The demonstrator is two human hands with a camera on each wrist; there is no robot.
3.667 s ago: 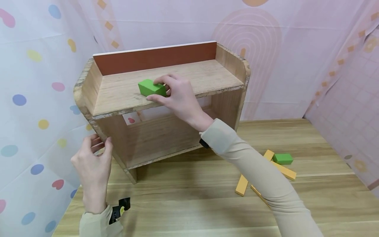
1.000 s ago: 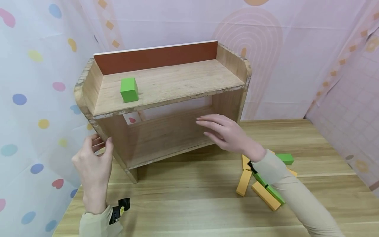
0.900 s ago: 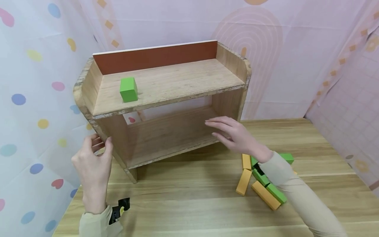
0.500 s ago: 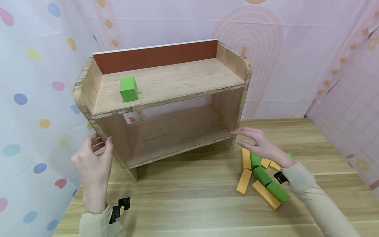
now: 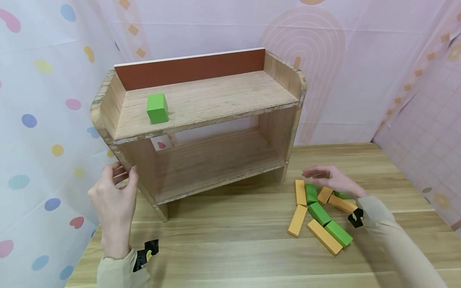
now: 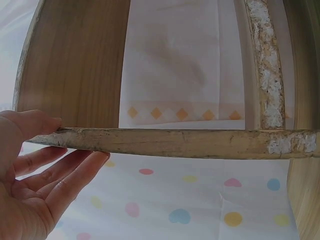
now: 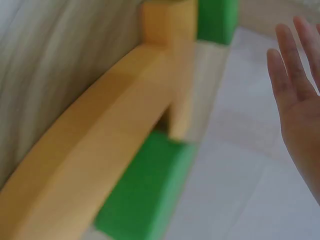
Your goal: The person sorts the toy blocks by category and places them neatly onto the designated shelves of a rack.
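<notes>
A two-tier wooden shelf (image 5: pixel 216 96) stands on the table, a green block (image 5: pixel 157 109) upright near the left end of its top board. My left hand (image 5: pixel 114 206) holds the front edge of the shelf's left side panel. In the left wrist view the thumb is on one face of that panel (image 6: pixel 190 142) and the fingers are on the other. My right hand (image 5: pixel 333 179) hovers over the back of a loose group of blocks, holding nothing. Its fingers (image 7: pixel 290 60) look extended in the right wrist view. Beneath it are a green block (image 5: pixel 311 194) and a short orange block (image 5: pixel 325 195).
Several more blocks lie on the wooden table (image 5: pixel 234 248) to the right of the shelf, among them an orange block (image 5: pixel 324 237) and a green block (image 5: pixel 338 234) side by side. Patterned cloth (image 5: pixel 360 80) hangs behind and at both sides.
The right hand placed the green block upright near the top board's left end and let go. It then moved right and down to above the loose blocks. The left hand stayed on the panel.
</notes>
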